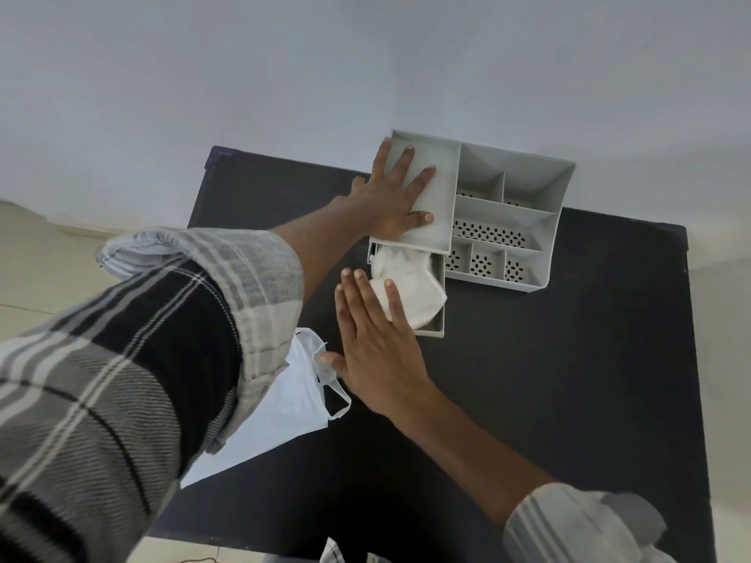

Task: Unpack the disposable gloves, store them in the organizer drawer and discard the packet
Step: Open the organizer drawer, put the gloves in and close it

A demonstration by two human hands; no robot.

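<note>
Left hand (396,193) lies flat and open, fingers spread, on the grey organizer (508,209) top, upper centre of frame. Right hand (378,339) is open, fingers extended, fingertips on the white gloves (414,290) in the pulled-out drawer (439,302), centre frame. Judged: gloves stowed; drawer unclosed. Empty packet (284,404) lies on the dark table (548,400), lower left, not yet discarded

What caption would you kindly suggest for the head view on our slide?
Left hand steadies the organizer while right hand presses gloves into its open drawer.
</note>
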